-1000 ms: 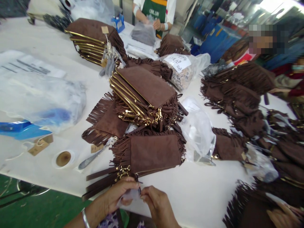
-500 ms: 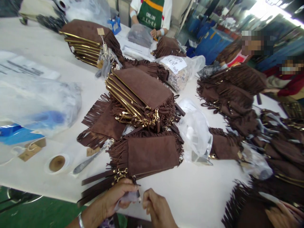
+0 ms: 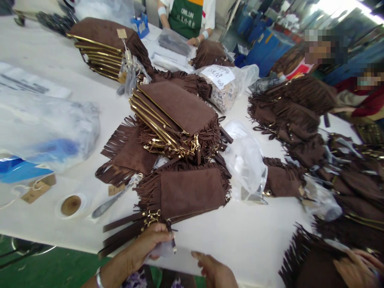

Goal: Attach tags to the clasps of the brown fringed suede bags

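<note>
A brown fringed pouch (image 3: pixel 190 194) lies flat near the table's front edge. At its lower left corner, my left hand (image 3: pixel 147 245) pinches a dark zipper pull (image 3: pixel 173 240) together with a pale translucent wrap (image 3: pixel 164 250). Gold clasps (image 3: pixel 153 217) and dark straps (image 3: pixel 124 223) lie beside that hand. My right hand (image 3: pixel 216 272) is apart from the pouch, at the bottom of the view, its fingers stretched out and holding nothing. Behind the pouch rises a stack of similar brown pouches (image 3: pixel 183 106) with gold zippers.
A tape roll (image 3: pixel 71 205) and a grey-wrapped strap (image 3: pixel 112 202) lie at left. Clear plastic bags (image 3: pixel 244 160) lie right of the pouch. More brown pouches (image 3: pixel 285 108) are heaped at right. Another person's hand (image 3: pixel 354 268) works at lower right; a person in a green apron (image 3: pixel 186 18) stands opposite.
My right hand has moved right and down, away from my left hand, and its fingers have straightened. My left hand keeps its pinch on the zipper pull. The view has shifted slightly.
</note>
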